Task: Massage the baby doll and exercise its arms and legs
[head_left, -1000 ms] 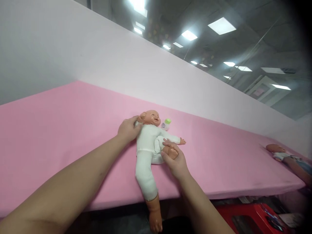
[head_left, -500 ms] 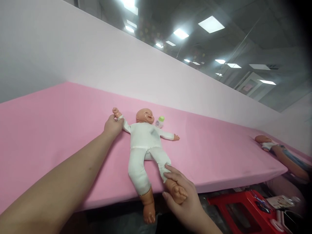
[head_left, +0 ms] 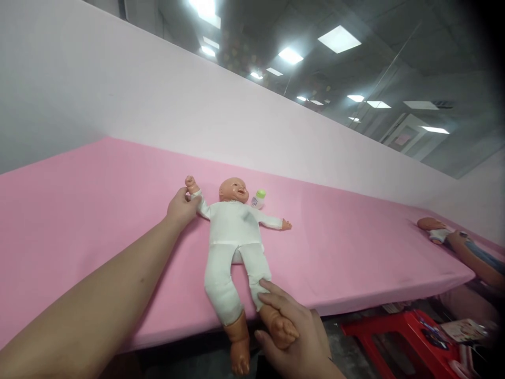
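Observation:
A baby doll [head_left: 235,223] with a white cloth body lies face up on the pink padded table [head_left: 335,242], its feet over the front edge. My left hand [head_left: 183,205] is closed around the doll's raised arm at the wrist, on the left. Around the doll's lower leg and foot on the right, my right hand [head_left: 294,321] is curled, its thumb below the foot and its fingers on the white trouser leg. A small bottle [head_left: 259,199] with a green cap lies beside the doll's head.
At the far right, another person's arm [head_left: 479,260] reaches to a second doll [head_left: 432,226]. Below the table's front edge stands a red stool [head_left: 389,337] with several small items on it. A white wall [head_left: 189,105] rises behind the table.
My right hand has moved slightly down and left with the doll's leg, which is now straighter and nearer the other leg. My left hand keeps its hold on the arm.

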Motion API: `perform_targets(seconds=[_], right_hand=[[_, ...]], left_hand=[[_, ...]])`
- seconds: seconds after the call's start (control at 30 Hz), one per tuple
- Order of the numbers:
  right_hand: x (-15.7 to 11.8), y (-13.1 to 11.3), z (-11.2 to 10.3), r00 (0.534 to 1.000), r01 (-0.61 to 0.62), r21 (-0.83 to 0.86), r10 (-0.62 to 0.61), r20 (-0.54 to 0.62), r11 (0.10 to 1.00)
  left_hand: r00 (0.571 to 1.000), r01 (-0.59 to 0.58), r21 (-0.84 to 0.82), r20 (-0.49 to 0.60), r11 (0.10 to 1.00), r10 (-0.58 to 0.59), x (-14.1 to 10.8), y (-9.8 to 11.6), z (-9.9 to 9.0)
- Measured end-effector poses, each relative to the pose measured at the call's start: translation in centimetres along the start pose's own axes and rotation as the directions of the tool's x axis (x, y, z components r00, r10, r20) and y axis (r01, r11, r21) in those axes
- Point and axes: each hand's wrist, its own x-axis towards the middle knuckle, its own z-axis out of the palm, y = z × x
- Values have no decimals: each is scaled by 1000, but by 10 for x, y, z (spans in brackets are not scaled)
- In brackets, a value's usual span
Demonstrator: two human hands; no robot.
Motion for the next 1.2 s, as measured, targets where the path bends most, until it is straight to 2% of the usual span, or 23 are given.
perform_targets(seconds=[0.07, 0.13, 0.2, 0.27, 0.37, 0.47, 0.57, 0.63, 0.8, 0.97, 1.07, 1.2], right_hand=[[8, -5, -6, 999, 6, 45, -4, -47, 999], [19, -8, -9, 996, 9, 78, -2, -84, 997], [33, -8, -11, 995, 2, 84, 6, -97, 996], [49, -5, -10, 994, -2, 78, 11, -112, 997], [76, 1, -5, 989, -19, 52, 26, -145, 998], [99, 9, 3, 988, -60, 32, 64, -140, 998], [116, 18, 16, 994, -93, 5, 93, -64, 996], [124, 23, 27, 994, -109, -33, 108, -11, 994], [134, 30, 47, 989, -142, -74, 144, 23, 987], [137, 28, 47, 991, -129, -54, 131, 28, 990], [135, 30, 47, 989, -146, -26, 147, 4, 989], [123, 35, 44, 978, -194, 63, 198, -64, 979]], left_hand=[[996, -91, 36, 21, 995, 90, -5, 4, 0], [970, -240, 96, 64, 966, 234, -11, 9, 2], [915, -400, 194, 132, 896, 380, -18, 15, 7], [859, -512, 315, 203, 799, 470, -26, 19, 14], [809, -585, 466, 283, 664, 515, -35, 23, 26], [766, -636, 539, 354, 552, 537, -40, 24, 34], [730, -673, 560, 398, 483, 555, -40, 23, 36], [722, -680, 564, 408, 468, 559, -39, 22, 36], [733, -675, 546, 421, 497, 533, -37, 21, 36], [772, -632, 539, 374, 557, 514, -39, 21, 37], [840, -542, 493, 291, 681, 458, -37, 19, 37], [956, -292, 293, 100, 910, 275, -24, 11, 31]])
